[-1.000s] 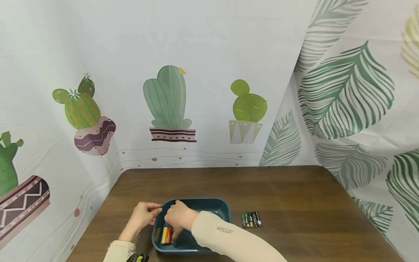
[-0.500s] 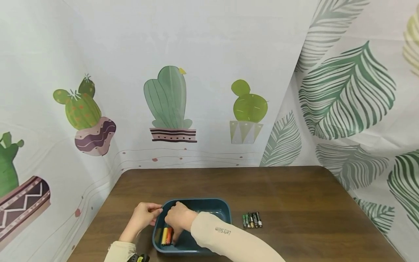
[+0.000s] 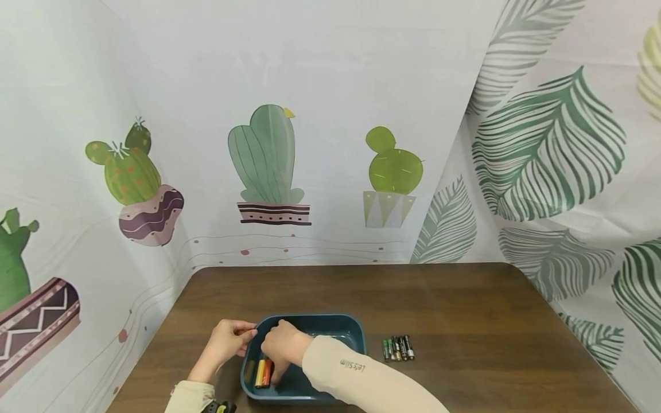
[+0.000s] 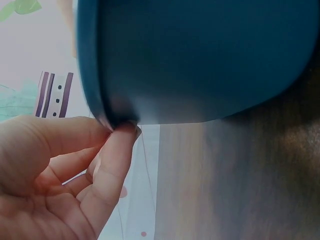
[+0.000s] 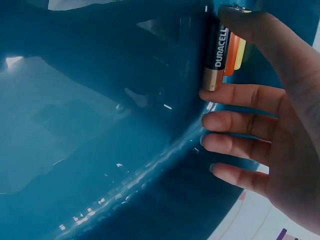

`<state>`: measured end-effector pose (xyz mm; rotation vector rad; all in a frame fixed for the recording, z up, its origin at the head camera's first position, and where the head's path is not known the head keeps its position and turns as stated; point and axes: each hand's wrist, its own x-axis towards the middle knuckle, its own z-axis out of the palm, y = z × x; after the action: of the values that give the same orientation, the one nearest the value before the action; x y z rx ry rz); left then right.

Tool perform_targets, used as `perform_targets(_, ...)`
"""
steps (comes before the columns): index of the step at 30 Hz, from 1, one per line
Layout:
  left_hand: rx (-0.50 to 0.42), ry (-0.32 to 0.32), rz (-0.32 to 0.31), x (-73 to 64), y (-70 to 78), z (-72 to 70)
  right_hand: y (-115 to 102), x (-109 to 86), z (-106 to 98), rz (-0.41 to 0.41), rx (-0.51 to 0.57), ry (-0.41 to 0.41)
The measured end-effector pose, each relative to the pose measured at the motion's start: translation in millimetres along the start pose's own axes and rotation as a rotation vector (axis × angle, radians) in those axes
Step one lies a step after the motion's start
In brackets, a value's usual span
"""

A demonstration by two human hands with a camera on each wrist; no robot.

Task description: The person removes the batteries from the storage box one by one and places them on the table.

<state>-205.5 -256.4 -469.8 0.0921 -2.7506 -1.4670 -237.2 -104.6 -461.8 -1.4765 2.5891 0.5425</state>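
Observation:
A dark blue rectangular tray (image 3: 330,315) stands on the table. My left hand (image 3: 227,339) pinches its left rim between thumb and fingers, as the left wrist view shows close up. Inside the tray's left part is my right hand (image 3: 284,345). The right wrist view shows it holding a black and copper Duracell battery (image 5: 218,52) end to end, thumb at the top, index finger at the bottom, the other fingers spread loosely. Beside that battery lie an orange battery (image 5: 232,55) and a yellow battery (image 5: 241,52), lined up along the tray's left side.
Several dark and green batteries (image 3: 398,348) lie in a row on the brown wooden table (image 3: 465,321), right of the tray. The right sleeve (image 3: 361,367) crosses over the tray's front right corner. Behind the table hangs a white cloth (image 3: 330,241) printed with cacti and leaves.

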Motion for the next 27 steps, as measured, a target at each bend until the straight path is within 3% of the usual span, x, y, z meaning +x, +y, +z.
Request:
perform_targets(7, 0.004, 0.001, -0.004, -0.9, 1.8, 1.0, 3.9, -4.2, 0.3, -0.004, 0.002, 0.002)
perform_targets(14, 0.001, -0.003, 0.004, -0.5, 0.5, 0.5, 10.7, -14.3, -8.3, -0.006, -0.044, 0.055)
perform_targets(19, 0.006, 0.002, -0.01, 0.1, -0.1, 0.7, 17.6, -24.6, -15.5, -0.03, -0.087, 0.113)
perform_targets(27, 0.007, 0.032, -0.03, 0.5, -0.4, 3.2, 30.1, -42.2, -22.4, -0.069, -0.143, 0.274)
